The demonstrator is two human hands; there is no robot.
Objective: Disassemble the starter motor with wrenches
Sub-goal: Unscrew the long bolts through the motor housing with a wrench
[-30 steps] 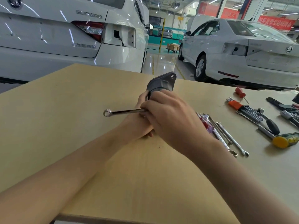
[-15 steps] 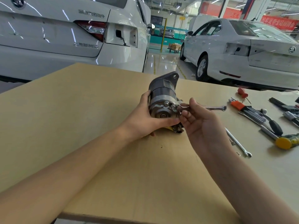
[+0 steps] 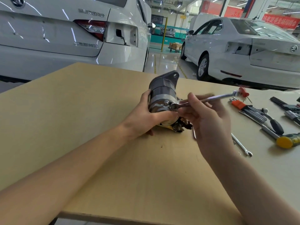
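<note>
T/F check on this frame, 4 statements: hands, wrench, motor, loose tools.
1. The left hand grips the starter motor. True.
2. The right hand is empty. False: it holds a wrench.
3. The wrench's head sits at a fastener on the motor's end. True.
4. The yellow-headed hammer lies left of the motor. False: it lies to the right on the table.

Table (image 3: 81, 111) pale tan wood. Starter motor (image 3: 162, 95) dark grey w/ silver band. Wrench (image 3: 215, 96) chrome. Hammer (image 3: 285, 141) yellow head, far right. Cars (image 3: 65, 38) white, red tail lamp.
</note>
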